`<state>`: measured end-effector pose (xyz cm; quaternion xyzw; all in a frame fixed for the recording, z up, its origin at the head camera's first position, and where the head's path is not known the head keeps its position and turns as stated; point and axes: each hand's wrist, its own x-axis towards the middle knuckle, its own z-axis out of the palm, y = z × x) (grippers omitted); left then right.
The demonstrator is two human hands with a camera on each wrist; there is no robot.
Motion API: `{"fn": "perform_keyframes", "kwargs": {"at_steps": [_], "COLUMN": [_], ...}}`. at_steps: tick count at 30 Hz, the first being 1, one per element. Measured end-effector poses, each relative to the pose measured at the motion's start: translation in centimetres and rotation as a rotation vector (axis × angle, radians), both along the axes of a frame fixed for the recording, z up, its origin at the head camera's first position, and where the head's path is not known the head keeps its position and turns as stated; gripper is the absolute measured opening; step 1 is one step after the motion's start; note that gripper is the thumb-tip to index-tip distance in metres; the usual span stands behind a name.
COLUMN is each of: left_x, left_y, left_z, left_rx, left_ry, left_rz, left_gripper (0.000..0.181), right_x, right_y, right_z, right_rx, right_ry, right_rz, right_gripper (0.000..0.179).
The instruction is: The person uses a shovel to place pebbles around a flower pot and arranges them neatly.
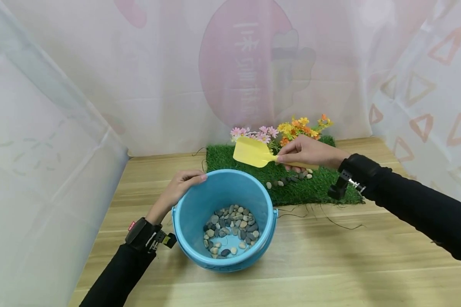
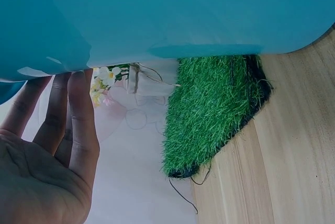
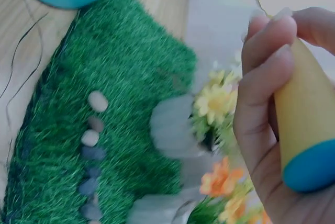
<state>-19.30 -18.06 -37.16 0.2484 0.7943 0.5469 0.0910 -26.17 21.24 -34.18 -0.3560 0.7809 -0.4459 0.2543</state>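
Note:
In the head view my left hand (image 1: 182, 184) holds the rim of a blue bucket (image 1: 223, 179) at its far left side. Its fingers (image 2: 81, 124) touch the bucket's outer wall in the left wrist view. Grey, tan and white pebbles (image 1: 230, 224) cover much of the bucket's bottom. My right hand (image 1: 307, 151) grips a yellow toy shovel (image 1: 253, 152) by its handle, above the artificial grass mat. The shovel's blade points left, near the bucket's far rim. Seen from the right wrist, the fingers curl round the yellow handle (image 3: 309, 93), which has a blue end.
A green artificial grass mat (image 1: 322, 189) lies behind the bucket, with a row of pebbles (image 1: 286, 181) on it. Pink flowers (image 1: 266, 133) and orange-yellow flowers (image 1: 301, 128) stand along its back edge. Printed cloth (image 1: 157, 85) hangs behind the wooden table (image 1: 330, 264).

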Motion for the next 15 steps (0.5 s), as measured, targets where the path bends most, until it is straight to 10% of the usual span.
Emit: {"fn": "perform_keyframes", "kwargs": {"at_steps": [15], "left_x": [-0.2], "left_y": [0.2], "left_z": [-0.1], "left_rx": [0.004], "left_ry": [0.034], "left_rz": [-0.005], "left_gripper": [0.023], "right_x": [2.6], "right_y": [-7.0], "right_z": [4.0], "right_rx": [0.051], "right_ry": [0.127], "right_rz": [0.280], "right_gripper": [0.018]}}
